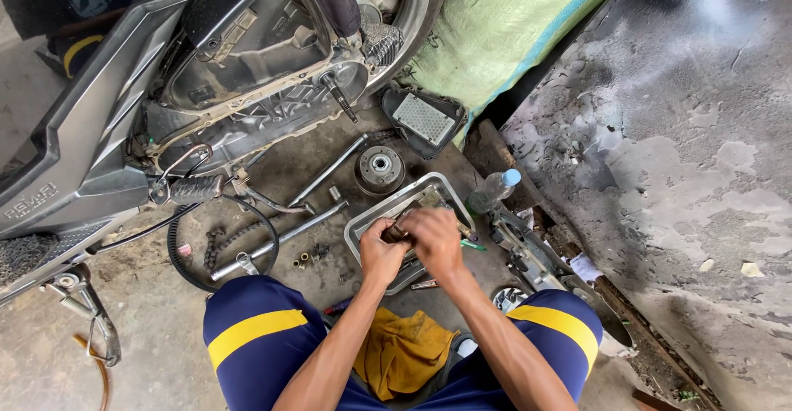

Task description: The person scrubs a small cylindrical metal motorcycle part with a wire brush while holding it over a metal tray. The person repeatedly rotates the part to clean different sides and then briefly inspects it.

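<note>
My left hand (pixel 380 250) and my right hand (pixel 435 239) meet over a rectangular metal tray (pixel 373 217) on the floor. Both are closed around a small dark metal part (pixel 395 233) that shows between them; its shape is mostly hidden by my fingers. My knees in blue trousers with yellow stripes frame the tray. A yellow rag (pixel 402 350) lies between my legs.
A scooter with its engine case open (pixel 247 56) stands at the upper left. On the floor lie a clutch drum (pixel 379 167), a drive belt (pixel 186 254), long wrenches (pixel 280 238), an air filter cover (pixel 422 120), a plastic bottle (pixel 493 188) and several small bolts. A stained wall (pixel 676 172) rises on the right.
</note>
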